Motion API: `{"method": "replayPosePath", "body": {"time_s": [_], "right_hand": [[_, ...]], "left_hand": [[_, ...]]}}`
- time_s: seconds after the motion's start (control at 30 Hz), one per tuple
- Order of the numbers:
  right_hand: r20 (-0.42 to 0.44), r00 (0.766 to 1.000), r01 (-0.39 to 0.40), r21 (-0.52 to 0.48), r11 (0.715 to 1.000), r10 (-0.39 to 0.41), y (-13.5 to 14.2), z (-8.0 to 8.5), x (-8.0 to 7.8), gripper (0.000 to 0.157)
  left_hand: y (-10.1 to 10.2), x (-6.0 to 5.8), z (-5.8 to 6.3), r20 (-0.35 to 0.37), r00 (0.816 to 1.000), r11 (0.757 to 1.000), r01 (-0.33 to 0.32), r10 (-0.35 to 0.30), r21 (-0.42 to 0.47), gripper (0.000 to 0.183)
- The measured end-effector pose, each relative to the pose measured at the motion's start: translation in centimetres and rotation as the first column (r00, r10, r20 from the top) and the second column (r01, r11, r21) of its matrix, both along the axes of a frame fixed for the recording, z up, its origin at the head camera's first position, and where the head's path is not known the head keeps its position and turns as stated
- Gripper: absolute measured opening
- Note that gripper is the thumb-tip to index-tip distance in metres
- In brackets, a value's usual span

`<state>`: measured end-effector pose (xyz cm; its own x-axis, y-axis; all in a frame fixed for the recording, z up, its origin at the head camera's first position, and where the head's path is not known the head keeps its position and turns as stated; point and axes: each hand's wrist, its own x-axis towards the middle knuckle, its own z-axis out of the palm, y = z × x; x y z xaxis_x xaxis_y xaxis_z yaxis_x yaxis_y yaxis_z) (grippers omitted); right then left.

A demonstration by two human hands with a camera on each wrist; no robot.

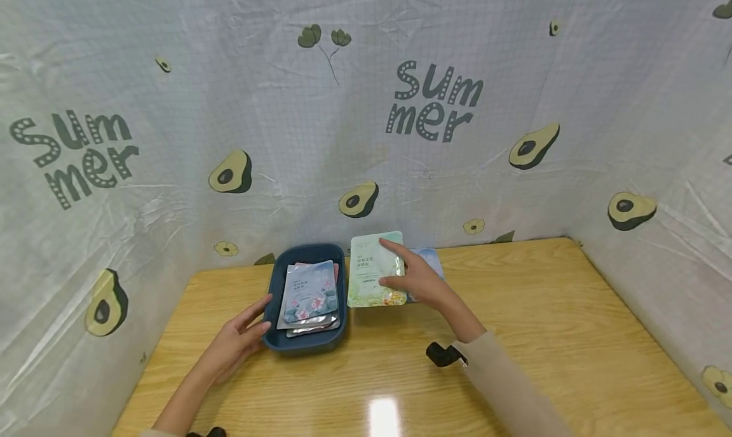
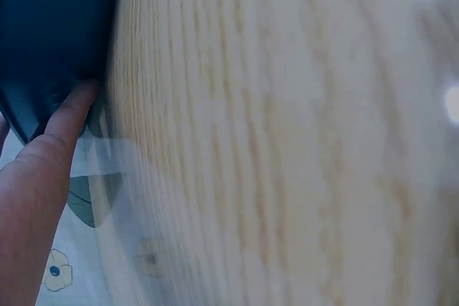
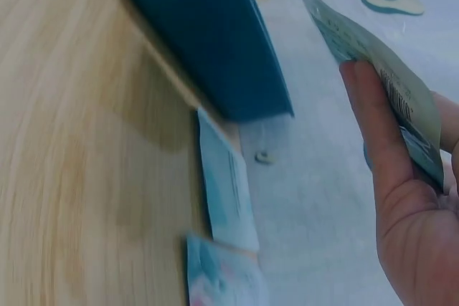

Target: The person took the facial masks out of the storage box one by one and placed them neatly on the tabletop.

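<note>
My right hand [image 1: 420,281] holds a pale green face mask sachet [image 1: 372,268] by its right side, thumb on one face and fingers on the other. The sachet is raised just right of a dark blue plastic bin [image 1: 309,345]; in the right wrist view its barcoded back [image 3: 401,94] shows. With fingers nearly straight, my left hand [image 1: 240,342] touches the bin's left side. In the left wrist view one finger [image 2: 68,116] lies against the bin's wall [image 2: 57,26]. Several mask sachets lie stacked in the bin, a blue one with pink flowers [image 1: 311,294] on top.
A light blue sachet [image 1: 429,257] lies on the table behind my right hand. The right wrist view shows a blue sachet [image 3: 228,191] and another with a pink print [image 3: 222,277] there. A printed cloth [image 1: 297,138] hangs along the back of the wooden table [image 1: 543,322].
</note>
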<state>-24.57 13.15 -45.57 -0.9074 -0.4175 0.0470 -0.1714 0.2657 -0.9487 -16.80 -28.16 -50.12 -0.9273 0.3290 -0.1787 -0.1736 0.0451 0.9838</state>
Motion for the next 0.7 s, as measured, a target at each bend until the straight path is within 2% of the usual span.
{"method": "replayPosePath", "body": {"time_s": [0.23, 0.37, 0.53, 0.7], "right_hand": [[-0.019, 0.999, -0.025, 0.032, 0.999, 0.026, 2.9, 0.0, 0.8, 0.085], [-0.028, 0.999, -0.022, 0.035, 0.999, 0.023, 4.7, -0.7, 1.2, 0.085], [-0.027, 0.999, 0.019, 0.045, 0.999, -0.018, 6.5, -1.4, 1.7, 0.084], [-0.036, 0.998, 0.044, 0.047, 0.998, -0.042, 7.7, -1.9, 1.6, 0.084]], "left_hand": [[0.2, 0.1, -0.1, 0.018, 1.000, 1.000, 0.000, 0.000, -0.012, 0.072], [0.3, 0.0, -0.1, 0.016, 1.000, 1.000, 0.004, -0.003, -0.012, 0.072], [0.3, 0.0, -0.1, 0.014, 1.000, 1.000, 0.006, -0.006, -0.018, 0.072], [0.2, 0.0, 0.0, 0.009, 1.000, 1.000, -0.004, 0.005, -0.024, 0.072]]}}
